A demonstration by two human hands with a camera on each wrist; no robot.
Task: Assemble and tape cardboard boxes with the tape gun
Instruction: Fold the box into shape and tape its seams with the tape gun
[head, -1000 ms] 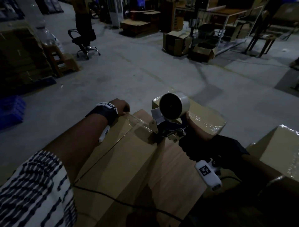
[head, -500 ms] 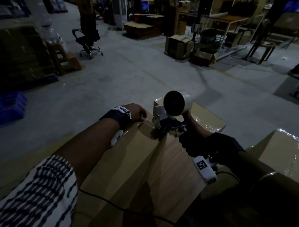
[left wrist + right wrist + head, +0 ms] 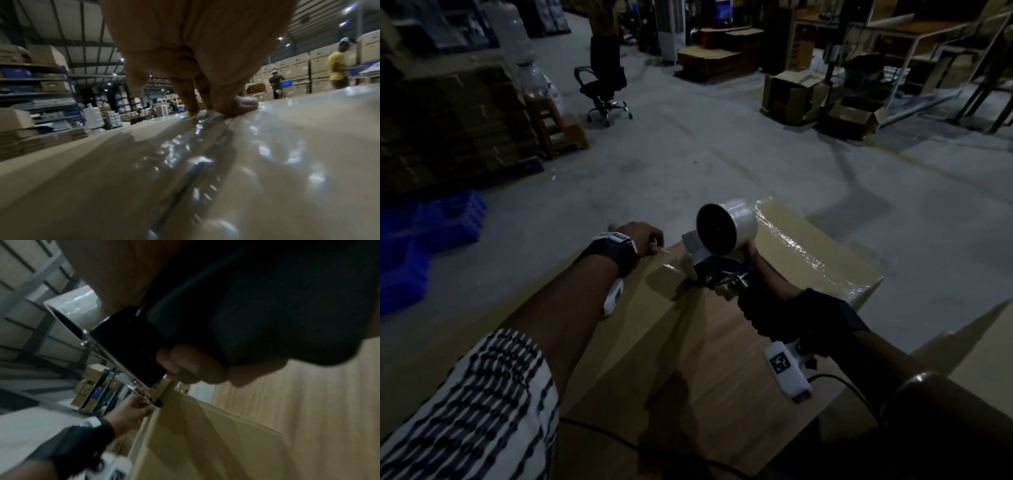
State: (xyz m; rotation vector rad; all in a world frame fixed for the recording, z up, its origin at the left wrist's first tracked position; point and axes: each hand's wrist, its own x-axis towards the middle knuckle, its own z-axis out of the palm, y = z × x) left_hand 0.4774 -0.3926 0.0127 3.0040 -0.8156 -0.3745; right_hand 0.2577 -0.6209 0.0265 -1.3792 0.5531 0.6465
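A large cardboard box [image 3: 654,342] lies in front of me with clear tape [image 3: 195,146] running glossy along its seam. My left hand [image 3: 643,238] is at the box's far edge, where the thumb and fingertips [image 3: 226,108] pinch the tape down. My right hand [image 3: 784,308], in a black glove, grips the handle of the tape gun [image 3: 719,270]. The gun's nose sits on the box top close to the left hand, and its tape roll [image 3: 726,226] stands above it. In the right wrist view my fingers [image 3: 185,366] wrap the gun's black handle [image 3: 131,345].
A plastic-wrapped box [image 3: 815,250] lies just beyond the gun, another box [image 3: 983,342] at the right. A cable [image 3: 602,435] crosses the near box top. Blue crates [image 3: 424,240], stacked flat cardboard [image 3: 448,130] and an office chair [image 3: 602,89] stand on the floor. People [image 3: 337,68] work among far stacks.
The tape gun has travelled along the seam to the box's far edge. The stretch of loose tape between it and my left hand has shortened.
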